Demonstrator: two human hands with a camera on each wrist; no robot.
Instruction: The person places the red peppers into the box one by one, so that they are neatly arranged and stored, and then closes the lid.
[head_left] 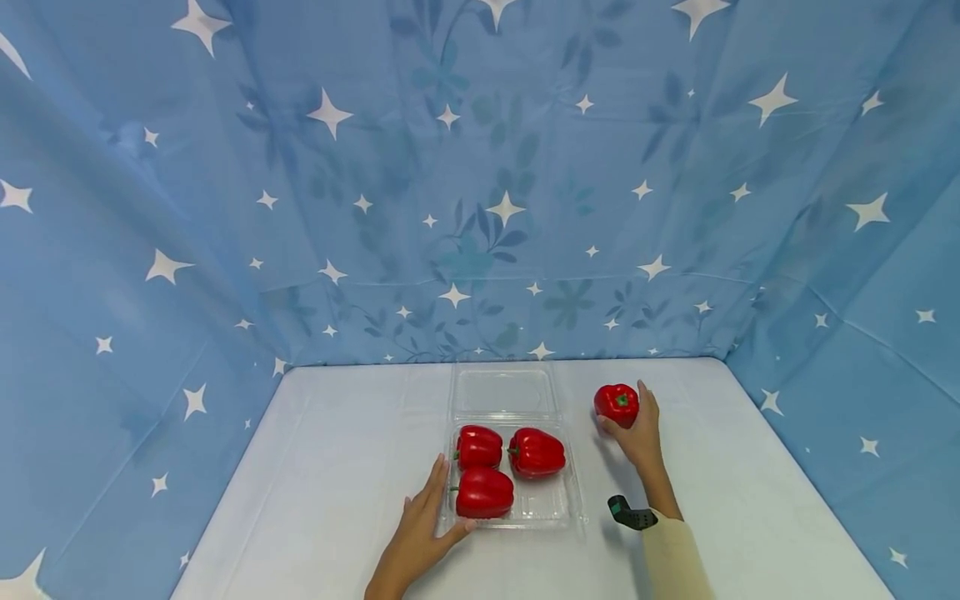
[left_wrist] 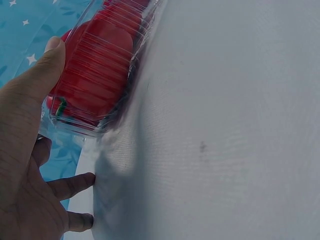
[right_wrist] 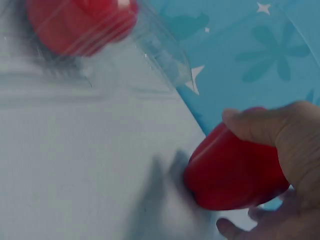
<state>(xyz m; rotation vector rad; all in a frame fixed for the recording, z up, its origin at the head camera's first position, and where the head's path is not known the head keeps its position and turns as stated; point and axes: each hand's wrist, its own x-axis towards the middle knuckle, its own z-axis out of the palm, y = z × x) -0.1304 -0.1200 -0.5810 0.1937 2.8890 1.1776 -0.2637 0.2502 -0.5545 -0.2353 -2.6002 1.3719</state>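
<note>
In the head view a clear plastic clamshell box (head_left: 551, 505) lies with its lid folded back. Inside are three red bell peppers: one at the upper left (head_left: 478, 447), one at the lower left (head_left: 484, 493) and one at the right (head_left: 537, 453). My left hand (head_left: 420, 533) rests at the box's near left corner, thumb touching the wall (left_wrist: 75, 127) and other fingers spread, some reaching down to the table. Right of the box, my right hand (head_left: 637, 432) holds another red bell pepper (right_wrist: 237, 170) between thumb and fingers, its green stem end showing in the head view.
The box's hinged lid (head_left: 504, 390) lies toward the table's back edge. A white cloth covers the table (head_left: 315, 500). Blue curtains (head_left: 480, 167) with white stars stand behind and on both sides. A dark strap (head_left: 633, 515) sits on my right wrist.
</note>
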